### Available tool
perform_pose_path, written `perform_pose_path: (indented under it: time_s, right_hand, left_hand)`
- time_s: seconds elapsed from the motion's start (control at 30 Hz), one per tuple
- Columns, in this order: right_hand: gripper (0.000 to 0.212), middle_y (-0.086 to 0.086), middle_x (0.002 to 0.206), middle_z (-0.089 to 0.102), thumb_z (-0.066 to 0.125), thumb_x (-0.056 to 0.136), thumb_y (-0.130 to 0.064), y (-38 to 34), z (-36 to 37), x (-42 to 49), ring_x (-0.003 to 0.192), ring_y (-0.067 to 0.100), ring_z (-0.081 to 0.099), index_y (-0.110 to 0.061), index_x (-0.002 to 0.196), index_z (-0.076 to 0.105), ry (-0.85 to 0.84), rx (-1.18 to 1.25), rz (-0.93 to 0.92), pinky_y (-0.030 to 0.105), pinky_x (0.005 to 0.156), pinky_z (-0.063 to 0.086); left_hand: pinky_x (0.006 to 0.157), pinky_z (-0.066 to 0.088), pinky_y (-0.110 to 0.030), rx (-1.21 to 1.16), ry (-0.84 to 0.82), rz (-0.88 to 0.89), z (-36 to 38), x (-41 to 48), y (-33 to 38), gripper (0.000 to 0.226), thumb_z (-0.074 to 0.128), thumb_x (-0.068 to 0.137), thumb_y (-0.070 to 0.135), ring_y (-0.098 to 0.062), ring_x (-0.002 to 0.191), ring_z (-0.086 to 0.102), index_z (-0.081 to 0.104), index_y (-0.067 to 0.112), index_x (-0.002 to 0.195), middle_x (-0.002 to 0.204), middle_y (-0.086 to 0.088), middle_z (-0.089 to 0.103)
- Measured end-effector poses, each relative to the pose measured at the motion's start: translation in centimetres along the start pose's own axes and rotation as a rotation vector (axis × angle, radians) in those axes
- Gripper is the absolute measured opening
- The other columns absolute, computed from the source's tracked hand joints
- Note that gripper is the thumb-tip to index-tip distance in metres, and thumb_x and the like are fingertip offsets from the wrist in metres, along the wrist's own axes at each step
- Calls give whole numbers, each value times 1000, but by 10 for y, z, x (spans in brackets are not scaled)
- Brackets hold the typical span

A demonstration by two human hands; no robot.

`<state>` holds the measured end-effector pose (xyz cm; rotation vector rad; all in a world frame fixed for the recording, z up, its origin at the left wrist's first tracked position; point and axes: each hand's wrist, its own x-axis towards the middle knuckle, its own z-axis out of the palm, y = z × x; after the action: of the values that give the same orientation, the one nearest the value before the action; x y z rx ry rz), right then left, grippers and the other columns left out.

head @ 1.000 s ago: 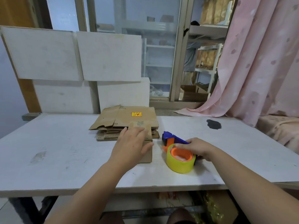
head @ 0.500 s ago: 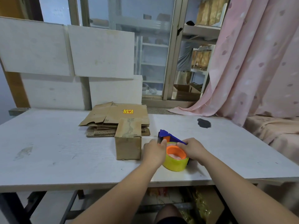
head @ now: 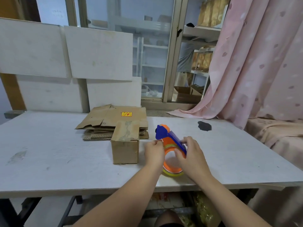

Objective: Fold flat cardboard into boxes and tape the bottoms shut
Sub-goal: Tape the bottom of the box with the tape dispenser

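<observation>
A person's two bare hands hold a blue-and-orange tape dispenser (head: 170,141) just to the right of an assembled cardboard box (head: 125,145) on a white table (head: 49,161). The right hand (head: 191,154) grips the dispenser's blue body, fingers curled over its top edge and thumb against the orange hub. The left hand (head: 155,153), between the box and the dispenser, has its fingers curled, with thumb and fingertips pinched at the dispenser's orange edge; whether they hold the loose end of the tape cannot be told. The dispenser is tilted, its blue nose raised and pointing away from the person, while the yellow tape roll (head: 173,172) sits at its lower end, on or just above the tabletop. The box stands apart from both hands, its flaps closed on top. Directly behind the box and touching it lies a stack of flat cardboard (head: 113,122), its top sheet bearing a yellow label (head: 126,114). Farther right of the box, beyond the dispenser, a dark patch (head: 204,125) marks the tabletop, and a pink curtain (head: 254,63) hangs beyond that.
</observation>
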<state>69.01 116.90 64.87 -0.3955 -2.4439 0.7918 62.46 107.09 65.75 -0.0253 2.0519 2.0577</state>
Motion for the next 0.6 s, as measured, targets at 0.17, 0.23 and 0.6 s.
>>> perform_pose_path:
  time_s: [0.17, 0.23, 0.6]
  right_hand:
    - [59, -2, 105, 54, 76, 79, -28, -8, -12, 8, 87, 14, 59, -29, 112, 28, -200, 120, 139, 18, 60, 45]
    - [68, -3, 106, 53, 78, 78, -29, -6, -12, 8, 89, 13, 57, -33, 123, 27, -186, 163, 127, 15, 61, 44]
    - [66, -13, 123, 52, 78, 78, -28, 28, -1, -12, 108, 8, 55, -33, 129, 37, -148, 408, 68, 14, 70, 49]
  left_hand:
    - [72, 49, -34, 7, -15, 108, -2, -3, -5, 24, 45, 98, 24, -20, 78, 61, 65, 17, 87, 84, -8, 67]
    - [72, 48, -34, -17, 1, 150, -3, -4, -3, 21, 47, 97, 21, -19, 78, 59, 67, 17, 92, 82, -3, 66]
    - [80, 51, -24, 153, 59, 416, -14, -17, 14, 18, 57, 93, 19, -9, 90, 62, 69, 17, 106, 96, 4, 69]
